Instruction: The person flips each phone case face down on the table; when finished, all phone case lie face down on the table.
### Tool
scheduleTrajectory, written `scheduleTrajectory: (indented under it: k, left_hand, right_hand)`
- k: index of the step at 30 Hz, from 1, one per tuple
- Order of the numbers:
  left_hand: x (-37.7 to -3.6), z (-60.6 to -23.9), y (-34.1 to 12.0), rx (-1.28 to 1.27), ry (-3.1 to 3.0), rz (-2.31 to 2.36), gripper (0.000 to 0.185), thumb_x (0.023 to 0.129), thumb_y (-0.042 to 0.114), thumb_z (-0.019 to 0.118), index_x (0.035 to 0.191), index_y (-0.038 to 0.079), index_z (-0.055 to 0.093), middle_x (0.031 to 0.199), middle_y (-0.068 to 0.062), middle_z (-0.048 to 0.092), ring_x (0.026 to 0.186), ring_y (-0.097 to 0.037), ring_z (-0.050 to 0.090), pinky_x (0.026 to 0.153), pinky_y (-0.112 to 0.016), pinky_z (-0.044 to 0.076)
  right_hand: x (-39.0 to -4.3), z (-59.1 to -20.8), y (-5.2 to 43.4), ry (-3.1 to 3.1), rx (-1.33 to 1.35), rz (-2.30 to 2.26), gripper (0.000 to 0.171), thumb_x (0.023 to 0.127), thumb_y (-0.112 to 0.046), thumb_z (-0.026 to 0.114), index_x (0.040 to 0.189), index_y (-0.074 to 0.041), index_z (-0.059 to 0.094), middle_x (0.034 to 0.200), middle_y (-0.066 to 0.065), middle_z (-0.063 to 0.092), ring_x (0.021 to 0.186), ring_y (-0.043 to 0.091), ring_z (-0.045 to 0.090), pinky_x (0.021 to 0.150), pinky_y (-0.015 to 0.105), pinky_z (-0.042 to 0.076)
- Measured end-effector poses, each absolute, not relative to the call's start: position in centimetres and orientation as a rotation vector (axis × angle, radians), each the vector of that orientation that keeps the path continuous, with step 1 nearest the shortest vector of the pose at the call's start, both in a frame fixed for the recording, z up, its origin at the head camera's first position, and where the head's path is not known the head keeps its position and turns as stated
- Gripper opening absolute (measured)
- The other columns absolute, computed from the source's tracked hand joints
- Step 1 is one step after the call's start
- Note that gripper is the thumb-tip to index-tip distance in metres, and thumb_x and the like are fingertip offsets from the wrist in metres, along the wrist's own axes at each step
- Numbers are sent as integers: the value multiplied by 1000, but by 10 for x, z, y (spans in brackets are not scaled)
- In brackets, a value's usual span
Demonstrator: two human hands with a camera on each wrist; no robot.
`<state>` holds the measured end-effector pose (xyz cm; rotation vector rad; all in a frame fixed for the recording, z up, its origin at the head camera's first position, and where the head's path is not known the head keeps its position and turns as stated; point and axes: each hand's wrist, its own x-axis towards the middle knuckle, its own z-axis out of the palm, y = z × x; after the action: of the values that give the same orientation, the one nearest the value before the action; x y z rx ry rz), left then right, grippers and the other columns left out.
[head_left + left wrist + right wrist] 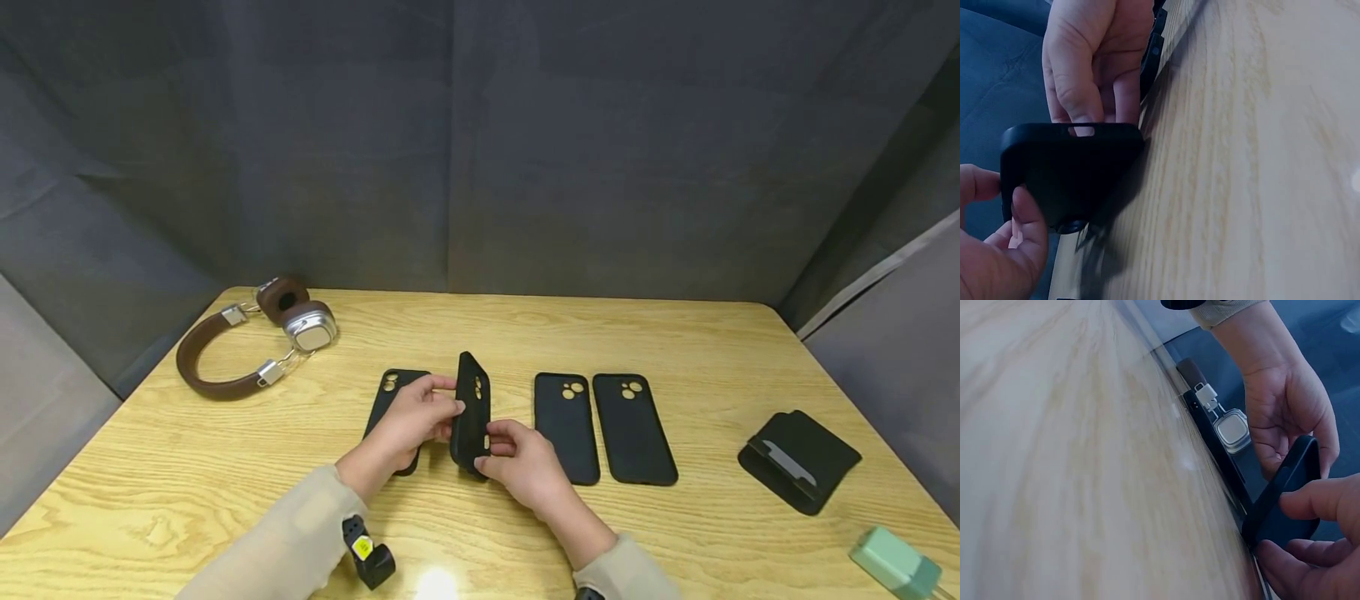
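Black and tilted on edge above the wooden tabletop (675, 350), the phone case (471, 417) is pinched by curled fingers of both the right hand (525, 467) and left hand (408, 421); beyond lie brown headphones (255, 342).

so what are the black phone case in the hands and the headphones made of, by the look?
Black phone case, gripped by the left hand and right hand: matte, no glare, rounded edges; probably soft silicone or TPU. Brown headphones: band looks like leather or leatherette, smooth with a low sheen; ear cup shell and yokes look like brushed metal, possibly silver-painted plastic.
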<state>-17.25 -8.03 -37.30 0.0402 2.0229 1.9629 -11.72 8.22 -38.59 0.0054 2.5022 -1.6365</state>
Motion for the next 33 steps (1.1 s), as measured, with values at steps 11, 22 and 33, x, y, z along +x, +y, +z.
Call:
scheduleTrajectory:
  k: [11,22,33]
  left_hand:
    - [-173,-370,-70,35,2070,1903,40,84,8,59,122,5,50,86,-8,56,63,-14,53,61,-28,48]
    - [-173,-368,-58,88,2063,1903,41,82,6,58,121,3,48,81,-5,54,62,-12,50,58,-26,44]
    - [-173,-368,-55,84,2063,1899,40,83,5,58,120,2,46,82,-5,52,60,-11,49,57,-25,44]
  right_hand:
    - [-120,-390,78,2405,-28,-1717,46,79,-5,69,121,3,55,112,16,61,104,29,59,78,33,52]
    - [-124,-393,77,2354,-88,-1755,45,73,6,62,118,3,57,109,16,63,102,28,60,74,30,52]
    - [-118,-381,84,2107,82,-2009,34,88,1,53,121,10,51,103,18,59,92,20,61,82,35,52]
